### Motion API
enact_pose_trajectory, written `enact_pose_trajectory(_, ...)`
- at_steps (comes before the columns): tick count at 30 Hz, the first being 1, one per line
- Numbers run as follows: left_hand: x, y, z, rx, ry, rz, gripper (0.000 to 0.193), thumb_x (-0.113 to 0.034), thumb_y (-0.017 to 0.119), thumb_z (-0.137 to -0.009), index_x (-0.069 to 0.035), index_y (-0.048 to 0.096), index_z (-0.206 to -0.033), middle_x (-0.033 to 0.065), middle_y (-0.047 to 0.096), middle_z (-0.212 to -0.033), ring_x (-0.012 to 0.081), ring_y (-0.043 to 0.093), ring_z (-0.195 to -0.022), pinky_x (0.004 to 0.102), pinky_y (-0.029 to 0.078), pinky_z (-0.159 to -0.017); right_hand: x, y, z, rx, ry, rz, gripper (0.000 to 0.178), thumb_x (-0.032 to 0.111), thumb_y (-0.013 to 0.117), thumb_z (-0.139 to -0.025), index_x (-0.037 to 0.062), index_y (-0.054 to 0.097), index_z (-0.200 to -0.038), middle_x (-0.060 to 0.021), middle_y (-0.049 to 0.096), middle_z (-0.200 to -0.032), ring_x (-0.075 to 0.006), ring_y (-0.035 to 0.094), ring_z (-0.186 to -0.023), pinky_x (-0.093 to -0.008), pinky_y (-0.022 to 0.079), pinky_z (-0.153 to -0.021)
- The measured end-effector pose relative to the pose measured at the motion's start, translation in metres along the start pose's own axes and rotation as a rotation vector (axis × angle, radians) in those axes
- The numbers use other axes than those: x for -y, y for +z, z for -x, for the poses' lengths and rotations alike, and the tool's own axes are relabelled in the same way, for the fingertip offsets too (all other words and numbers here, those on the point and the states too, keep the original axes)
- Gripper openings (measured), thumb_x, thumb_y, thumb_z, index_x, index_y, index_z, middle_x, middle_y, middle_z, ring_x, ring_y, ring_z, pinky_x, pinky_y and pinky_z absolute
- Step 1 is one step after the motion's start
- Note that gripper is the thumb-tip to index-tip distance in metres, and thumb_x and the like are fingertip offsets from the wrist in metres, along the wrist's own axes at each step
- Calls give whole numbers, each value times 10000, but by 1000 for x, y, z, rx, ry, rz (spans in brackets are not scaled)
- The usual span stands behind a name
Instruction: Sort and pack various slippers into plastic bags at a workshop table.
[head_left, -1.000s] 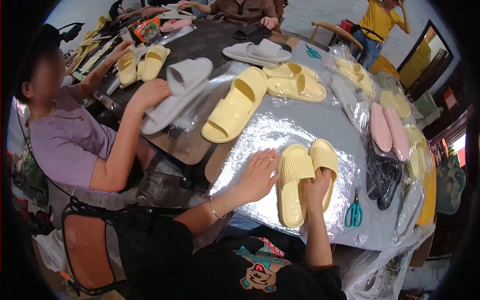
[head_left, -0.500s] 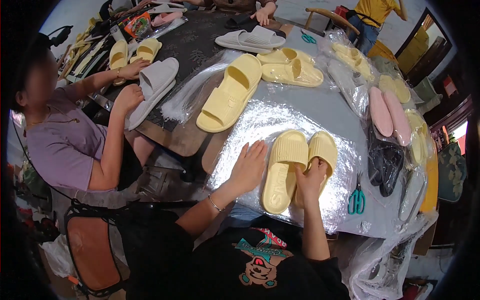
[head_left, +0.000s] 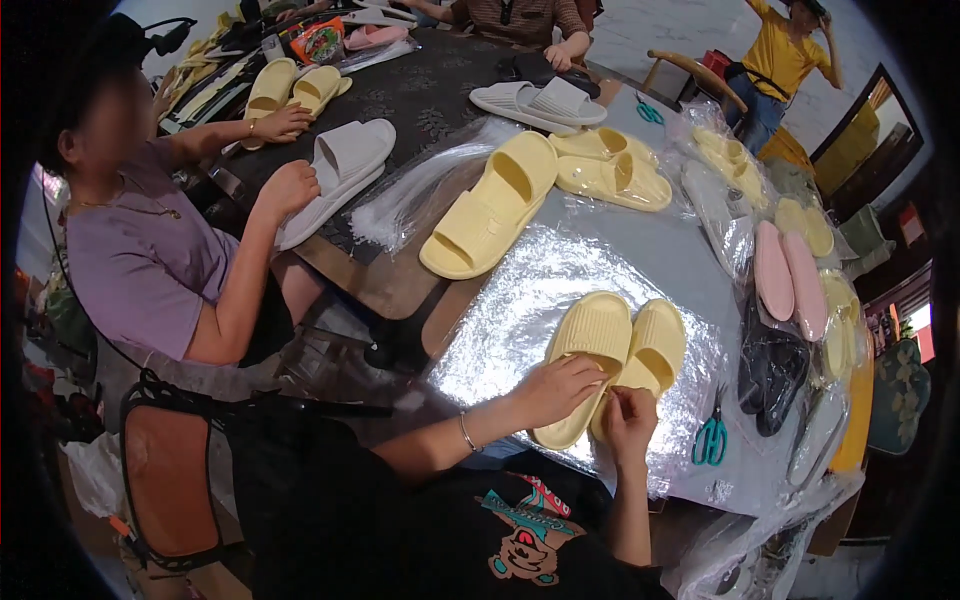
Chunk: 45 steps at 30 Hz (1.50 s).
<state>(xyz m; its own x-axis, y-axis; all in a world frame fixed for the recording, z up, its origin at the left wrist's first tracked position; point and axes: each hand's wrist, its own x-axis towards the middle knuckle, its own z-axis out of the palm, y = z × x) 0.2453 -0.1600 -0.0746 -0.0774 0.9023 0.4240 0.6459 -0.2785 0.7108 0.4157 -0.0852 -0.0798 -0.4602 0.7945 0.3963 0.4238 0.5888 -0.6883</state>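
A pair of pale yellow slides lies on a stack of shiny clear plastic bags (head_left: 490,340) in front of me, toes pointing away. My left hand (head_left: 558,388) reaches over the left slide (head_left: 592,322), its fingers drawn together near the strap opening. Close beside it, between the slides, my right hand (head_left: 630,420) has thumb and fingers pinched at the inner edge of the right slide (head_left: 660,328). The fingertips nearly meet; whatever is between them is too small to make out. Both heels are partly covered by my hands.
Teal-handled scissors (head_left: 710,440) lie right of the bags. Farther off are a larger yellow slide pair (head_left: 490,210) and bagged yellow slides (head_left: 615,180). Bagged pink slippers (head_left: 790,280) and black ones line the right edge. A co-worker at left handles a grey slide (head_left: 345,180).
My left hand has moved right from the plastic onto the left slide. My right hand has drawn back out of the right slide, its fingers now pinched. The whole view has shifted slightly.
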Motion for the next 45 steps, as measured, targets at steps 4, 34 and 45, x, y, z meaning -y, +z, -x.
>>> enact_pose_trajectory(4,2,2,2,-17,33,-87,242,-183,580,-881,-41,621,-1072,91,594,-1054,263,551,-1029,351,444,-907,3,5,-2,-1,-9,50,99,71,689,-756,73,658,-850,-77,578,-717,-244,529,-667,-358,418,-643)
enact_pose_trajectory(34,3,3,0,-6,79,-138,175,-58,545,-803,-35,601,-966,82,592,-1004,262,566,-963,342,458,-861,-19,8,-21,-87,218,-463,116,-23,506,-825,-15,610,-877,-47,562,-768,-119,533,-710,-239,432,-666)
enact_pose_trajectory(45,-12,-12,-8,15,-129,85,142,-99,544,-880,-27,622,-975,123,594,-1007,300,587,-931,377,476,-832,-19,-76,-19,-324,219,98,272,3,552,-811,-5,594,-1080,-143,622,-859,-295,594,-825,-385,454,-825)
